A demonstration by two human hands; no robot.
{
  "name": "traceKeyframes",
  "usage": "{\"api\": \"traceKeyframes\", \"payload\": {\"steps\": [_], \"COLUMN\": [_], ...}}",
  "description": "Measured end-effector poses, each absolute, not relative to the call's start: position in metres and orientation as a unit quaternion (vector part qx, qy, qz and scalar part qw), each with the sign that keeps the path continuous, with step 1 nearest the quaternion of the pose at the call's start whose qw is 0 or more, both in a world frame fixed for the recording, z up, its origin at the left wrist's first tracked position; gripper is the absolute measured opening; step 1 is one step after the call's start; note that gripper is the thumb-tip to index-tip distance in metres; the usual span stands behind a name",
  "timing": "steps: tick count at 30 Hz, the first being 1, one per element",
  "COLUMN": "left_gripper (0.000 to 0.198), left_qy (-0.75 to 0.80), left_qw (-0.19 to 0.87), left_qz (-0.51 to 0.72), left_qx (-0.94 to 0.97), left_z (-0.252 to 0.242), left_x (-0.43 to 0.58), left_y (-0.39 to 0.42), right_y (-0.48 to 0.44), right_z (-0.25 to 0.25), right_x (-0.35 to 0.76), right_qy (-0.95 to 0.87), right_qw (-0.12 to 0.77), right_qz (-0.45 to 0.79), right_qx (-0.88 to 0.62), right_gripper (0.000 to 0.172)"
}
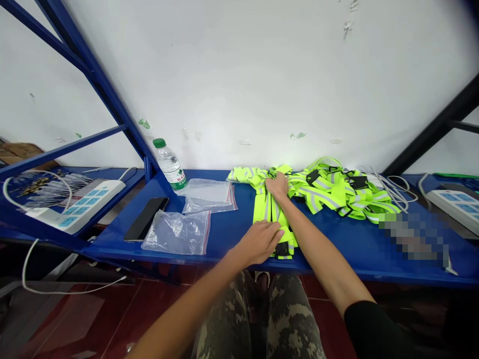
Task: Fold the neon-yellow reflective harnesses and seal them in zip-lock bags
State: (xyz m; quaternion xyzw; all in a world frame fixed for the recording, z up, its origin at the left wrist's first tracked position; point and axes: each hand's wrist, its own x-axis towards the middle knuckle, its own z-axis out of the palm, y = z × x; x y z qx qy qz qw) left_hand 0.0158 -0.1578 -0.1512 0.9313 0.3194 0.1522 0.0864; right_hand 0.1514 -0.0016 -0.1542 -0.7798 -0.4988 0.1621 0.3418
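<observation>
A neon yellow reflective strap [259, 207] with silver-grey stripes lies in folded lengths on the blue table, running from the back toward the front edge. My left hand [260, 243] is closed over its near end, just beside a black buckle [282, 249]. Farther back, my right hand [277, 186] grips the far end of the same lengths, its fingertips partly hidden among the webbing. To the right sprawls a tangled heap of similar reflective straps [329, 192] with black buckles. Another bunched part [245, 174] lies left of my right hand.
Clear zip bags [177, 232] and a black phone [145, 219] lie to the left, with a water bottle [170, 164] behind them. Power strips [80, 207] and white cables [402, 192] flank the work area. The blue table [228, 234] meets a white wall; blue frame bars [101, 94] rise at left.
</observation>
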Motion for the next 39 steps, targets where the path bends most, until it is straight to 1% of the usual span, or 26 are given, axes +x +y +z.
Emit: {"api": "traceKeyframes", "payload": {"steps": [3,5,7,9,10,11,12,14,15,17,18,19,21,24,26,29,33,36,39], "left_gripper": [0.039,0.039,0.039,0.039,0.039,0.038,0.038,0.035,0.032,0.028,0.027,0.029,0.034,0.033,0.028,0.024,0.020,0.020,0.032], "left_qy": [0.325,0.328,0.329,0.329,0.332,0.337,0.342,0.348,0.351,0.367,0.377,0.385,0.392,0.397,0.413,0.432,0.443,0.467,0.493], "left_qw": [0.073,0.061,0.053,0.051,0.050,0.050,0.053,0.077,0.100,0.165,0.197,0.225,0.264,0.282,0.266,0.203,0.128,0.120,0.107], "left_qz": [0.124,0.111,0.115,0.128,0.137,0.144,0.149,0.160,0.170,0.207,0.229,0.248,0.272,0.292,0.325,0.371,0.342,0.328,0.298], "left_qx": [0.935,0.936,0.936,0.934,0.932,0.929,0.926,0.921,0.915,0.892,0.876,0.860,0.839,0.823,0.808,0.796,0.819,0.812,0.810], "left_z": [-0.152,-0.152,-0.154,-0.155,-0.156,-0.157,-0.158,-0.159,-0.161,-0.164,-0.165,-0.167,-0.169,-0.169,-0.166,-0.160,-0.160,-0.163,-0.161], "left_x": [0.019,0.021,0.021,0.020,0.020,0.019,0.018,0.016,0.016,0.017,0.017,0.018,0.021,0.022,0.020,0.015,0.012,0.014,0.017], "left_y": [-0.151,-0.148,-0.146,-0.147,-0.147,-0.148,-0.149,-0.148,-0.147,-0.142,-0.139,-0.136,-0.131,-0.130,-0.136,-0.151,-0.168,-0.167,-0.156], "right_y": [0.000,-0.003,-0.018,-0.048,-0.068,-0.091,-0.116,-0.163,-0.184,-0.214,-0.224,-0.229,-0.231,-0.222,-0.215,-0.210,-0.205,-0.200,-0.192], "right_z": [-0.148,-0.138,-0.125,-0.113,-0.110,-0.108,-0.109,-0.119,-0.128,-0.149,-0.159,-0.167,-0.177,-0.178,-0.176,-0.175,-0.180,-0.181,-0.180], "right_x": [0.157,0.166,0.177,0.186,0.189,0.191,0.192,0.189,0.186,0.181,0.179,0.179,0.183,0.191,0.193,0.191,0.187,0.186,0.185], "right_qy": [-0.590,-0.667,-0.719,-0.767,-0.780,-0.789,-0.797,-0.798,-0.793,-0.785,-0.800,-0.816,-0.834,-0.843,-0.847,-0.847,-0.841,-0.825,-0.805], "right_qw": [0.252,0.188,0.150,0.128,0.136,0.157,0.183,0.231,0.240,0.265,0.277,0.278,0.278,0.267,0.260,0.262,0.269,0.285,0.307], "right_qz": [0.186,0.223,0.231,0.183,0.148,0.116,0.090,0.059,0.056,0.025,0.007,-0.007,-0.016,-0.013,-0.021,-0.032,-0.030,-0.014,0.013], "right_qx": [-0.744,-0.686,-0.638,-0.602,-0.593,-0.583,-0.569,-0.553,-0.557,-0.560,-0.533,-0.507,-0.476,-0.467,-0.463,-0.461,-0.469,-0.488,-0.507], "right_gripper": [0.052,0.067,0.084,0.096,0.097,0.091,0.080,0.050,0.042,0.039,0.042,0.048,0.050,0.040,0.038,0.035,0.033,0.029,0.027]}}
